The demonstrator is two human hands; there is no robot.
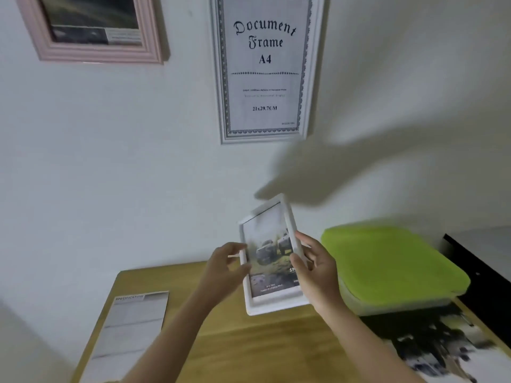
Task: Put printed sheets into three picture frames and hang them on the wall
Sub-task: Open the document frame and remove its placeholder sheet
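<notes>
The small white picture frame (272, 258) sits upright between both hands above the tabletop (221, 341): left hand (225, 265) pinches its left edge, right hand (315, 268) grips its right edge.

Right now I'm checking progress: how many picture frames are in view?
3: a pink frame on the wall upper left, a silver document frame hanging beside it, and a white frame held above the table.
</notes>
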